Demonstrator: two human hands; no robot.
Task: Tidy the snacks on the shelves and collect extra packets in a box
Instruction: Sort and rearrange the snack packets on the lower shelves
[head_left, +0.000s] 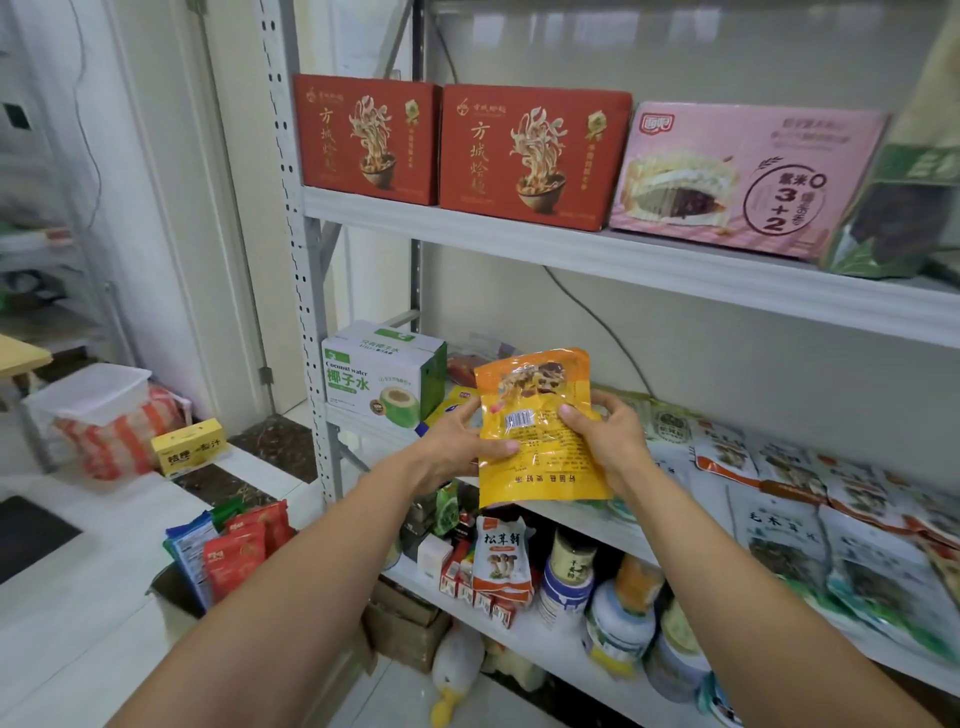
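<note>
Tidying is looking partway done: left hand (457, 447) and right hand (608, 441) are pinching an orange packet (540, 431) before the middle shelf (363, 428), where loose packets (779, 519) are lying, others sitting in the box (174, 592).

**Orange packet** (540, 431): glossy, crinkled plastic film with bright highlights. **Shelf upright** (306, 260): perforated metal in matt grey paint. **Shelf boards** (623, 260): smooth, matt grey. **Red box** (366, 137), left end of the upper board: printed cardboard with a faint sheen. **Pink box** (748, 176), toward its right end: smooth coated card. **Floor** (67, 649): polished, reflective tile. **Tub** (93, 392): translucent plastic.
</note>
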